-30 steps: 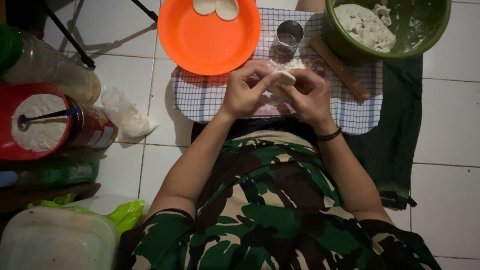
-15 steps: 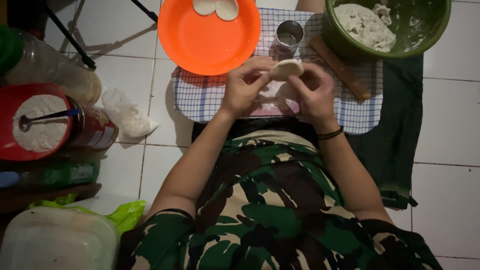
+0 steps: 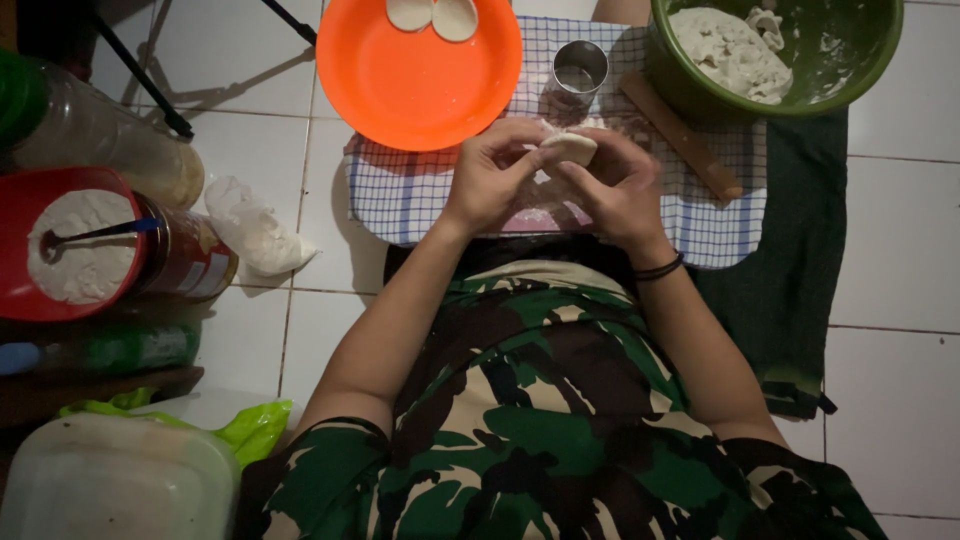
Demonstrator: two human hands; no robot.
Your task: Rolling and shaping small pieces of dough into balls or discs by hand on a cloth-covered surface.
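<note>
Both hands meet over a checked cloth [image 3: 400,195] on the floor. My left hand [image 3: 490,180] and my right hand [image 3: 618,185] pinch a small pale folded dough piece [image 3: 570,147] between their fingertips. Just beyond them an orange plate [image 3: 415,80] carries two finished pale dough pieces [image 3: 432,14] at its far rim. A small metal cup [image 3: 580,68] stands on the cloth beside the plate. A wooden rolling pin [image 3: 682,136] lies at an angle to the right of the hands.
A green bowl [image 3: 860,70] with white dough sits at the far right. At the left are a red bowl of flour [image 3: 20,215] with a spoon, a red can [image 3: 185,255], a clear bag [image 3: 255,230], bottles, and a white tub [image 3: 110,480]. A dark green cloth [image 3: 790,290] lies to the right.
The hands lifted the dough piece slightly away from me and folded it; the fingertips now pinch its edge closer to the metal cup.
</note>
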